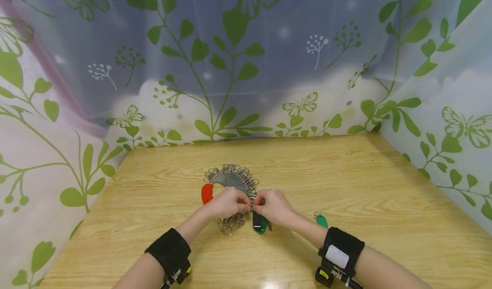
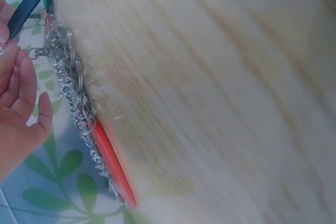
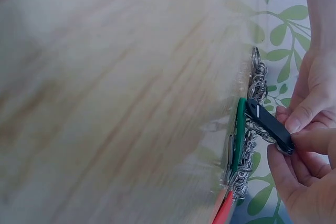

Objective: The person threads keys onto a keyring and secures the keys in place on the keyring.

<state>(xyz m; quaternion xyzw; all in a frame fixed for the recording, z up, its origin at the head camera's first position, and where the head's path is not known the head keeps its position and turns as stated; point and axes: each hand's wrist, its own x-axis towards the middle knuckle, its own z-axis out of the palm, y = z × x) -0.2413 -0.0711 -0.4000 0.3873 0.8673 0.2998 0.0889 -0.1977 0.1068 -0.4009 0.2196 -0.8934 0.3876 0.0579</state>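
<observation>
A grey curved key holder (image 1: 232, 180) lies on the table, its edge lined with many small metal clips (image 1: 239, 169) and its handle piece red (image 1: 206, 194). My left hand (image 1: 227, 202) and right hand (image 1: 274, 205) meet fingertip to fingertip at its right edge. The right hand pinches one end of a black key tag (image 3: 270, 124). In the left wrist view, the left fingertips pinch a small metal clip (image 2: 39, 53) on the holder. A green key tag (image 3: 239, 135) hangs beside the black one. Fingers partly hide the joint between tag and clip.
A separate green key tag (image 1: 321, 220) with a small ring lies near the right forearm. The wooden table (image 1: 161, 169) is bounded by a leaf-patterned curtain (image 1: 246, 67) at the back and both sides.
</observation>
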